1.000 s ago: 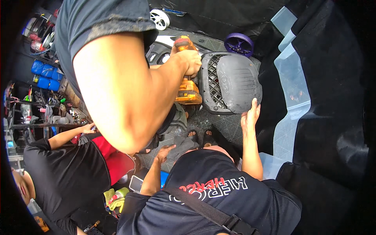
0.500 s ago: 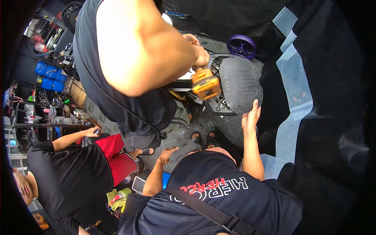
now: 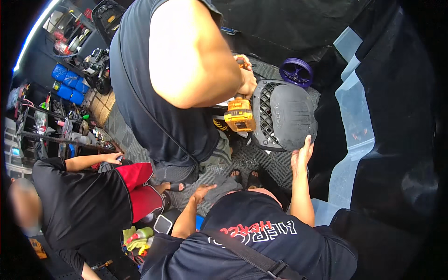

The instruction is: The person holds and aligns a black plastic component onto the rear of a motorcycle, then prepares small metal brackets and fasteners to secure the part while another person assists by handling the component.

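Note:
At the right, a black plastic seat base with a lattice grid and a smooth raised pad is held up, tilted. My right hand grips its near right edge, fingers up along the rim. Lower and to the left, my left hand holds a dark grey cloth, its fingers partly hidden by it. Across from me, a co-worker in a dark sleeveless top grasps a yellow cordless power tool beside the base's left edge. That co-worker's hands are partly covered by their arm; the tool's tip is hidden.
A purple wheel rim lies behind the seat base. Another person in red shorts sits at the left. Cluttered shelves and blue containers stand far left. Black sheeting with a translucent strip hangs right.
The whole view has shifted, so things sit lower and slightly right. Relative to the seat base, the power tool has moved left, baring more lattice. My hands keep their holds.

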`<state>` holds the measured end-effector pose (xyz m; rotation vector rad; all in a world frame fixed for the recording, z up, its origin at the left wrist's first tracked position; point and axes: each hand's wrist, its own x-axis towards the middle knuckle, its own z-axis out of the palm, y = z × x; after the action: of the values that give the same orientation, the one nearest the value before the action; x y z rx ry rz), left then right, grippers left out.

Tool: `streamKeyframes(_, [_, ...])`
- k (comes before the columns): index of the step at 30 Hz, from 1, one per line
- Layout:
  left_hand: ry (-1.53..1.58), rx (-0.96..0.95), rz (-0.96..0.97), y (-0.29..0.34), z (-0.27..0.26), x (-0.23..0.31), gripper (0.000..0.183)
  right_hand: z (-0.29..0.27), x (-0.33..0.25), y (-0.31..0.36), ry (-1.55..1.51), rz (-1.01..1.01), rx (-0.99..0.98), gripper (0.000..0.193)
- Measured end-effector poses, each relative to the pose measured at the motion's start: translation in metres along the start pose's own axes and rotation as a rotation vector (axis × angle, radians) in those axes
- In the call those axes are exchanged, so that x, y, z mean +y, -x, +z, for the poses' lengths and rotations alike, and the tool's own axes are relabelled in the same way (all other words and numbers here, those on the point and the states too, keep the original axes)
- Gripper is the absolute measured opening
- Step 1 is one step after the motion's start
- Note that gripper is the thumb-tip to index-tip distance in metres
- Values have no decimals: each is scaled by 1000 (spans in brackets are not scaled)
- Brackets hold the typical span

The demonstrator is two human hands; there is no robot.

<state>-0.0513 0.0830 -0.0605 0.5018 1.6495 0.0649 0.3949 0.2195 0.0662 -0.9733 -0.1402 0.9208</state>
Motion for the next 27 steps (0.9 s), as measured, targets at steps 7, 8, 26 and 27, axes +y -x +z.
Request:
streamKeyframes(7, [68,-7,4,4,0,-3,105,-3,4,-3,-48,-1,-52,56])
streamKeyframes(8, [57,9,-15,7,1,-1,105,-3,4,-3,-62,-9,-66,56])
streamKeyframes(26, [245,-84,-2,37,2,21,89,11,0,9,58,66,145,56])
streamKeyframes(27, [250,-90,-2,36,1,21,93,12,0,10,74,71,145,60])
